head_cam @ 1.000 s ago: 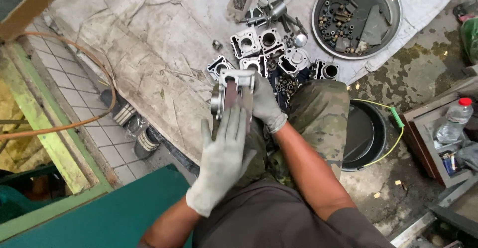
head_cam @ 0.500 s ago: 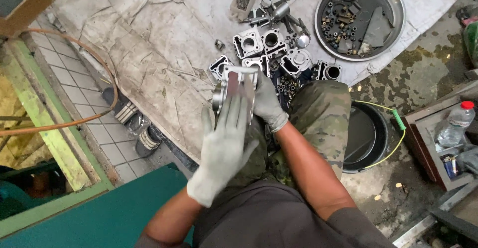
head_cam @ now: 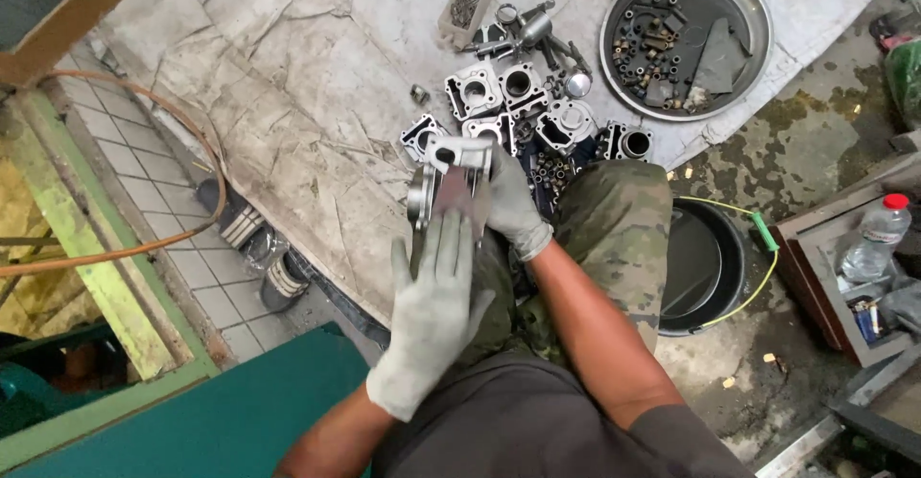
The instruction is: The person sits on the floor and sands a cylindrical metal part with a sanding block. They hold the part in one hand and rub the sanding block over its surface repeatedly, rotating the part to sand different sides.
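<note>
left hand (head_cam: pixel 436 320): gloved, fingers flat, pressed on abrasive sheet (head_cam: pixel 460 198) | right hand (head_cam: pixel 508 204): gripping metal cylinder block (head_cam: pixel 446 166) | near tarp (head_cam: pixel 288 104) edge

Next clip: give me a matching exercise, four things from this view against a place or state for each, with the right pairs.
Things:
1. left hand
2. right hand
3. bottle
4. round tray

Places or states:
A. stands in a wooden box at the right edge
B. flat, pressing a sanding sheet on the metal part
C. holds small bolts and nuts, on the cloth
D. grips the metal part from the right side

Pairs: 1-B, 2-D, 3-A, 4-C
</note>
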